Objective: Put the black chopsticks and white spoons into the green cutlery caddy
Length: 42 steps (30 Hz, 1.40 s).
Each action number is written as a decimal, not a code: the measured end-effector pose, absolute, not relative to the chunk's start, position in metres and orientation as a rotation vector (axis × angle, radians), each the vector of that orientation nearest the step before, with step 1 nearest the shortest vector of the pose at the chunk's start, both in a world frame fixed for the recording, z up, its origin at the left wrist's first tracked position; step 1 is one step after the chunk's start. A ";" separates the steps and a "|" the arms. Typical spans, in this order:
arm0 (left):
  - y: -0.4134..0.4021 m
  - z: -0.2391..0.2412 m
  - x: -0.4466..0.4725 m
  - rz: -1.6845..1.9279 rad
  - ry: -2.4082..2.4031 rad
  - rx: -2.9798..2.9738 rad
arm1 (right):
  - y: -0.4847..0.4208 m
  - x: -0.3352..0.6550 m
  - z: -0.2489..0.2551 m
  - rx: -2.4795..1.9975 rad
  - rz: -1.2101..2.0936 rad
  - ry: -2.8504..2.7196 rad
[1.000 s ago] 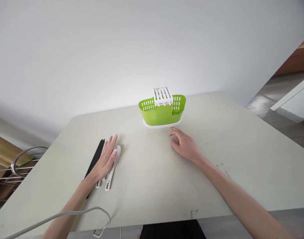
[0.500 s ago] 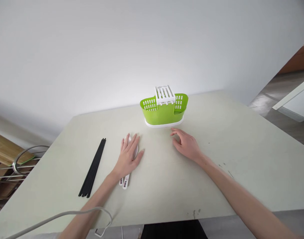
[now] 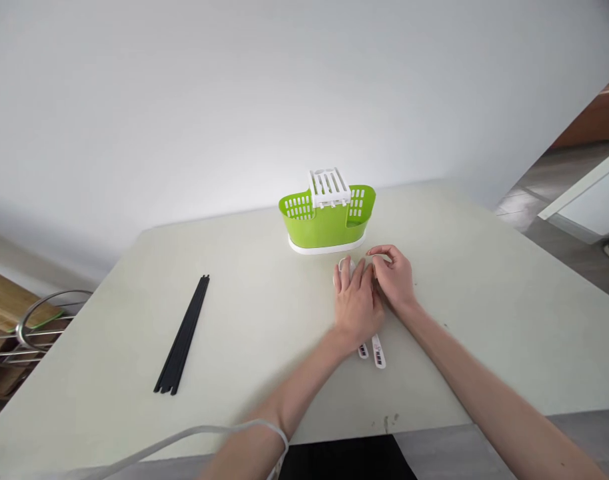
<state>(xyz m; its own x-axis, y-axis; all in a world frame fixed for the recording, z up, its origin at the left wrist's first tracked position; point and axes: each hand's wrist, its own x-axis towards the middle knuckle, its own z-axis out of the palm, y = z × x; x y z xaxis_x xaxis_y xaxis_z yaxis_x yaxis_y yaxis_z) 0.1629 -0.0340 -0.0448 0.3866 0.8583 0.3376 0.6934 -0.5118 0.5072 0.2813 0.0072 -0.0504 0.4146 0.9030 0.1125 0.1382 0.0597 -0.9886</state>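
My left hand (image 3: 357, 303) lies flat with fingers spread over white spoons, pressing on them against the table. The white spoons (image 3: 378, 353) show two printed handle ends below the palm. A rounded white bowl (image 3: 345, 265) shows by the left fingertips; the rest is covered. My right hand (image 3: 394, 275) sits close against the left fingers, its thumb and index finger curled together near the spoons' far end. What lies in that pinch is hidden. Just beyond both hands stands a green plastic basket (image 3: 317, 230) with a white base and a white slotted top piece.
A bundle of black chopsticks (image 3: 183, 337) lies on the left of the pale table (image 3: 264, 280). A grey cable (image 3: 194, 432) crosses the near left edge and my left forearm. A wall rises behind the table. A metal rack (image 3: 39, 327) stands off to the left.
My left hand has slid the white spoons right across the table, to just in front of the basket. My right hand has moved slightly right and now meets the left hand.
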 end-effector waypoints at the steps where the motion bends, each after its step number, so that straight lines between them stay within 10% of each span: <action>1: -0.034 -0.045 0.166 0.836 1.355 2.360 | 0.008 0.283 -0.051 -1.408 0.728 -0.992; 30: -0.047 -0.040 0.149 1.108 1.339 2.239 | 0.003 0.280 -0.045 -1.439 0.683 -1.058; 42: -0.028 0.008 -0.082 0.649 1.785 2.649 | -0.002 0.273 -0.041 -1.443 0.763 -1.056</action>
<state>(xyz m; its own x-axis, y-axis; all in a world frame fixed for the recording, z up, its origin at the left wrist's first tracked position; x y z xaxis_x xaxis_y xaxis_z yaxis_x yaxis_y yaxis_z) -0.0819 -0.0285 0.0077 0.3231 0.8636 0.3871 0.9105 -0.3952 0.1216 0.2732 -0.0016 -0.0412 0.3870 0.9157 0.1084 0.1851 0.0380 -0.9820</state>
